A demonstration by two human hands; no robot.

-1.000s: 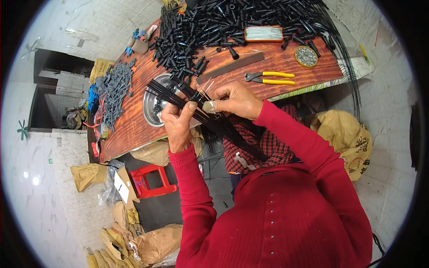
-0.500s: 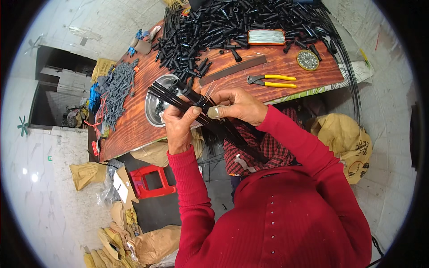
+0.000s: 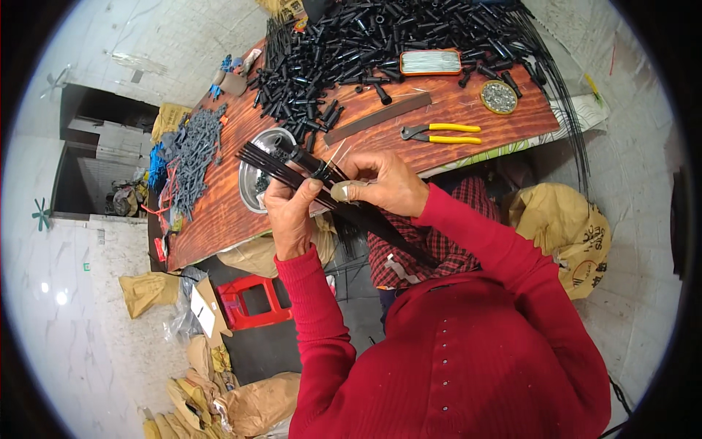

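Note:
In front of me, over the table's near edge, my left hand (image 3: 291, 212) is closed round a bundle of thin black rods (image 3: 395, 238). The rods slant from upper left down to the checked cloth on my lap. A black tubular fitting (image 3: 302, 159) lies along the bundle, just above my left thumb. My right hand (image 3: 387, 183) pinches beside the bundle, its thumb tip covered in something greyish. Thin pale wires (image 3: 339, 151) stick up at its fingertips; the exact grip is partly hidden. Behind my left hand is a metal bowl (image 3: 249, 179) with small dark pieces.
Black tubular fittings (image 3: 351, 44) are heaped across the back of the wooden table (image 3: 212, 230). Yellow-handled pliers (image 3: 442, 133), a dark flat bar (image 3: 376, 118), a tray of pale wires (image 3: 430, 62) and a round tin of small metal pieces (image 3: 499, 96) lie nearer. Grey parts (image 3: 199, 157) are piled left.
My right hand has shifted slightly left along the bundle, and the pale wires stand out more above its fingers. The view has tilted a little. Both hands keep their closed grip.

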